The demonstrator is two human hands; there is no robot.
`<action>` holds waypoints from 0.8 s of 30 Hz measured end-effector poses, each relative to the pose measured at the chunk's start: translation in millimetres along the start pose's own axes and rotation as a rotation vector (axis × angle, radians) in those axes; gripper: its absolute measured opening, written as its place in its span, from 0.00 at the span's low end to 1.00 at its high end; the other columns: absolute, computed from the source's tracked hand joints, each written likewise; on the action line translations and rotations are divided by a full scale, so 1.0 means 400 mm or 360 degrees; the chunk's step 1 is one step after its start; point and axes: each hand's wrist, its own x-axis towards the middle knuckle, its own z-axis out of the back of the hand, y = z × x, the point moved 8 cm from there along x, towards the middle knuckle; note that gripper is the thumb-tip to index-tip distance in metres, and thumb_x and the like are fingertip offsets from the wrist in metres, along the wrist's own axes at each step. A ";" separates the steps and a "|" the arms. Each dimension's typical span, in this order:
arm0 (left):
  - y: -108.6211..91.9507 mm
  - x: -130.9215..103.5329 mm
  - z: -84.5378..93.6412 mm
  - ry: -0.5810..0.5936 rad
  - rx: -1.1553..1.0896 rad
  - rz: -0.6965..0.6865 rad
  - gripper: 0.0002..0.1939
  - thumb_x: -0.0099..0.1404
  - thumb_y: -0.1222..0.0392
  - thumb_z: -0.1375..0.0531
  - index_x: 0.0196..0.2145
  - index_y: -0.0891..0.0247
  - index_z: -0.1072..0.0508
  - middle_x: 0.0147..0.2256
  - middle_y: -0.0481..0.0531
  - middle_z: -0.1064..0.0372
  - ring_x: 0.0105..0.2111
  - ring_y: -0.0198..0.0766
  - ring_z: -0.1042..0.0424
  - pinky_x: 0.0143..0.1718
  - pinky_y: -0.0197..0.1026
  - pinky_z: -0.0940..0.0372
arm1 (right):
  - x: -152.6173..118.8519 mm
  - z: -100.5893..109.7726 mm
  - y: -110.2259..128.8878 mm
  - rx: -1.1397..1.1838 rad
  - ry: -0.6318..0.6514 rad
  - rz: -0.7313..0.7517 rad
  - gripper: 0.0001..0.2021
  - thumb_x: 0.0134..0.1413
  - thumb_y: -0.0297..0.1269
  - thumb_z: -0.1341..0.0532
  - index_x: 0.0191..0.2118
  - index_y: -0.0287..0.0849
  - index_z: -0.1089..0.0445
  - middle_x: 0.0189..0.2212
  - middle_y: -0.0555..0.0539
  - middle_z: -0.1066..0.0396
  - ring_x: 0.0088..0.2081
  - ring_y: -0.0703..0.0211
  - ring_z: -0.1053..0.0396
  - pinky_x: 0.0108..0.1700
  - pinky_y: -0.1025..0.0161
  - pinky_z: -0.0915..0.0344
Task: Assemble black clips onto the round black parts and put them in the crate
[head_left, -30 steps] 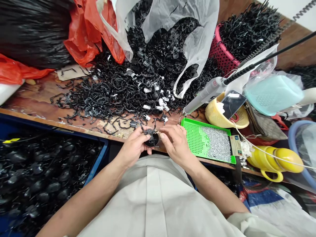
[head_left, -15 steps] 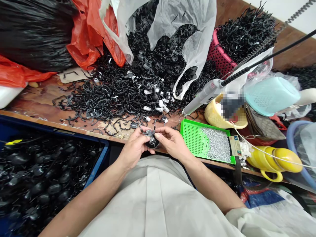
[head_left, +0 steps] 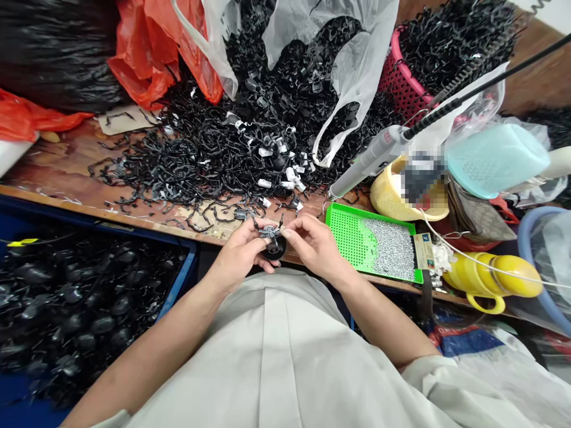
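Observation:
Just over the table's front edge, my left hand (head_left: 241, 251) grips a black plastic part (head_left: 275, 248) with a round, dark body and thin arms sticking up from its top. The left thumb lies across its upper side, with fingers curled underneath. My right hand (head_left: 317, 246) pinches the part's right side between thumb and forefinger; whatever small piece may sit in that pinch is hidden. Beyond the hands spreads a heap of thin black plastic pieces (head_left: 196, 160), with several small white pieces (head_left: 291, 174) among them.
An electric screwdriver (head_left: 366, 163) hangs on a coiled cord right of the heap. Below it lies a green tray (head_left: 345, 235) of small screws (head_left: 392, 246). A yellow basket (head_left: 386, 199) and yellow flask (head_left: 495, 276) stand farther right. A blue bin (head_left: 181, 279) of black parts is at left.
The round part has tilted in my hands, showing more of its dark round body and upright arms. My right fingers have shifted slightly at its edge. The whole view has shifted a little.

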 end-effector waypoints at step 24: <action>0.017 -0.001 -0.003 -0.0102 -0.0133 0.0086 0.11 0.57 0.63 0.41 0.38 0.61 0.36 0.31 0.48 0.28 0.21 0.38 0.26 0.19 0.41 0.28 | -0.039 -0.010 0.061 -0.0664 -0.0045 0.0592 0.04 0.64 0.33 0.45 0.37 0.41 0.35 0.31 0.44 0.31 0.34 0.57 0.35 0.36 0.60 0.34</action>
